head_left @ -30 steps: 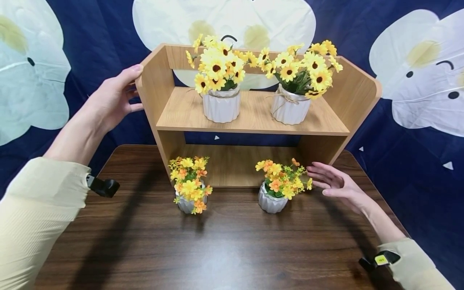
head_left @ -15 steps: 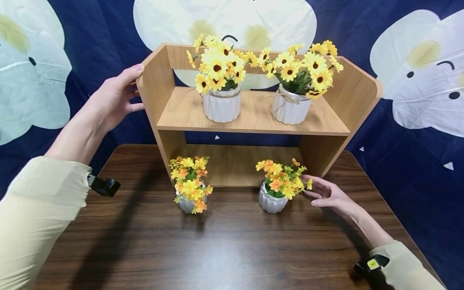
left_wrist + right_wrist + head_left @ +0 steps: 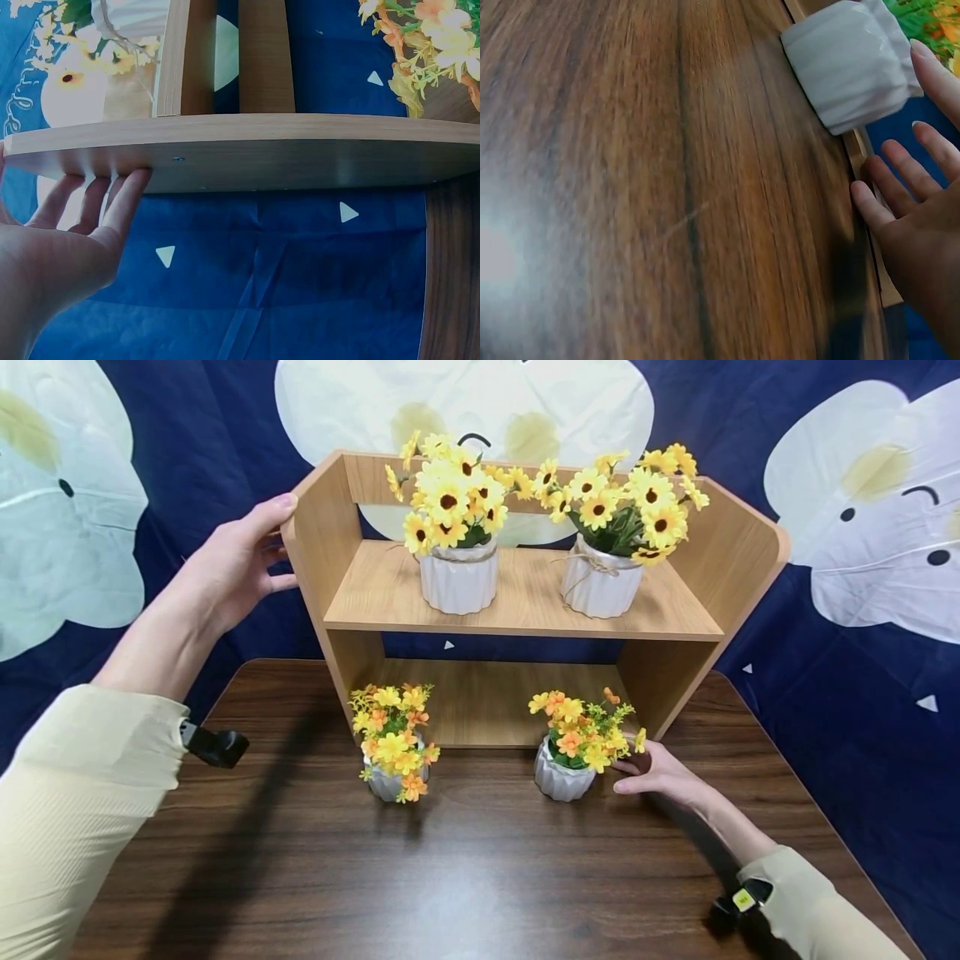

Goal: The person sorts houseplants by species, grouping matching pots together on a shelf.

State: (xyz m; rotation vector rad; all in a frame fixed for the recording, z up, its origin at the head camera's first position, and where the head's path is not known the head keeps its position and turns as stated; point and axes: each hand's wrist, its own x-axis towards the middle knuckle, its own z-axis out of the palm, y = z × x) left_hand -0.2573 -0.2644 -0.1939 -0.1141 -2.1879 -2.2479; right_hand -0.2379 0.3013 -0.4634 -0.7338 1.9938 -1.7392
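My left hand [image 3: 236, 556] grips the upper left side panel of the wooden shelf [image 3: 525, 622], thumb at its front edge. Fingertips touch the panel's outer face [image 3: 300, 161] in the left wrist view. The right hand [image 3: 667, 772] is open just right of the small white pot [image 3: 562, 777] with orange and yellow flowers. In the right wrist view its fingers are spread beside that pot [image 3: 847, 67], with a gap between. Another small pot [image 3: 386, 783] stands at the shelf's front left. Two larger pots, left [image 3: 459, 581] and right [image 3: 602, 583], stand on the upper board.
A dark brown wooden table [image 3: 450, 868] carries the shelf. Behind hangs blue cloth [image 3: 202, 410] with large white flower shapes. The lower board [image 3: 487, 702] of the shelf lies behind the two small pots.
My right hand has moved left and slightly down, closer to the small right pot. The left hand, shelf and pots have not visibly moved.
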